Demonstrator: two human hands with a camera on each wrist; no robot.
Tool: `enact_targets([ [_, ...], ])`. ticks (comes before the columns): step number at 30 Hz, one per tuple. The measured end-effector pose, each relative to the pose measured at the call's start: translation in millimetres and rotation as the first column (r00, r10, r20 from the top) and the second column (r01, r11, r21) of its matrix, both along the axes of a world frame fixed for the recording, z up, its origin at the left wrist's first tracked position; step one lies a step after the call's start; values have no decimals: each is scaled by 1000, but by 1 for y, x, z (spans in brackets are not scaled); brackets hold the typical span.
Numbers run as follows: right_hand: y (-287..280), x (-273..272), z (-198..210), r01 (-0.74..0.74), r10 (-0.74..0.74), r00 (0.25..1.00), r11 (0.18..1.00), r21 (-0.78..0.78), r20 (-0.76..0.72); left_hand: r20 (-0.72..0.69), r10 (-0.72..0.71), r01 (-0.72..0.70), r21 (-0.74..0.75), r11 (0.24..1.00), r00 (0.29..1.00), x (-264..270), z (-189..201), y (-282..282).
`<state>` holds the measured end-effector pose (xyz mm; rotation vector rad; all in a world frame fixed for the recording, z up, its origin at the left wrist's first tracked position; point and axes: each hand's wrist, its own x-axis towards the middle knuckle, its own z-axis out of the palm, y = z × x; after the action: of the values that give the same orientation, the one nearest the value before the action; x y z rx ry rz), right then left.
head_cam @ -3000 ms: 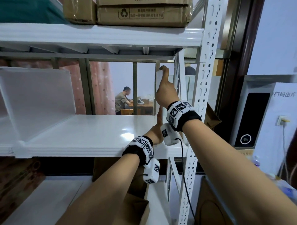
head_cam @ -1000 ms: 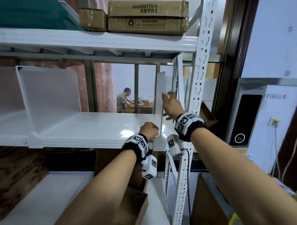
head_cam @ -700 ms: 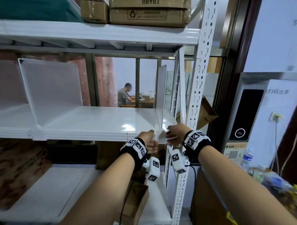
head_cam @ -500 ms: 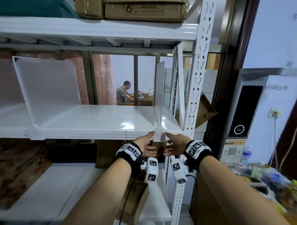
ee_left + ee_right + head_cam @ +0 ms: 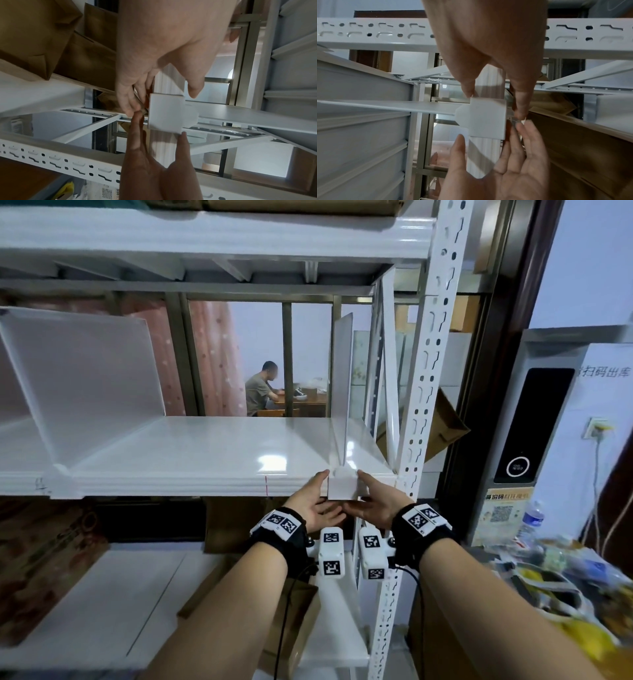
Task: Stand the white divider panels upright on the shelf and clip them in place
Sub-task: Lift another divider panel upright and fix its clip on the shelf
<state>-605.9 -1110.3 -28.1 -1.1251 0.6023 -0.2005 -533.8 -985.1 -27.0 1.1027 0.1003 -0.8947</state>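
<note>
A white divider panel (image 5: 342,385) stands upright near the right end of the white shelf (image 5: 205,453). Its white clip (image 5: 340,487) sits over the shelf's front edge. My left hand (image 5: 321,495) and right hand (image 5: 363,495) flank the clip, thumbs up beside it and straight fingers under the shelf lip. In the left wrist view the clip (image 5: 165,113) lies between both thumbs, and the fingertips (image 5: 128,106) nearly meet below it. The right wrist view shows the clip (image 5: 488,119) the same way. Another divider (image 5: 85,378) stands at the left.
The perforated white upright post (image 5: 423,405) rises just right of my hands. Cardboard boxes sit on the top shelf, a brown paper bag (image 5: 294,611) on the lower one. A white machine (image 5: 548,422), a bottle and clutter are on the right. A person sits behind the window.
My right hand came down from the panel's top edge to the shelf front. My left hand moved from the panel's base to the clip. Both now flank the clip.
</note>
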Motion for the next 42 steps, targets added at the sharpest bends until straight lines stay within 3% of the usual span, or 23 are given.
enact_targets([
  [5,-1,8,2,-2,-9,996,992,124,85,-7,-5,4,-43,999,1000,1,-3,-4],
  [12,0,16,-15,43,-62,992,985,167,111,-20,-26,25,-86,996,999,0,-3,-8],
  [27,18,11,-2,58,-76,994,978,198,81,116,-52,62,-86,994,992,7,-10,-6],
  [35,24,9,0,140,-147,988,983,123,48,163,-86,89,-16,996,983,12,-9,7],
  [36,30,23,-9,87,-97,992,990,114,85,157,-81,80,10,997,984,9,-5,11],
  [37,5,48,-34,128,-131,991,990,65,42,160,-71,69,16,997,985,15,-8,18],
  [39,-31,98,-91,146,-151,988,974,-175,-16,197,-46,44,15,999,979,25,-11,32],
  [40,-25,105,-100,89,-85,996,988,-130,33,223,-37,29,38,999,974,28,-10,44],
  [41,-3,101,-88,69,-66,996,996,-49,55,212,-17,4,59,998,977,38,-13,51],
  [42,40,94,-62,-56,48,996,993,102,77,209,20,-37,76,996,978,38,-6,64],
])
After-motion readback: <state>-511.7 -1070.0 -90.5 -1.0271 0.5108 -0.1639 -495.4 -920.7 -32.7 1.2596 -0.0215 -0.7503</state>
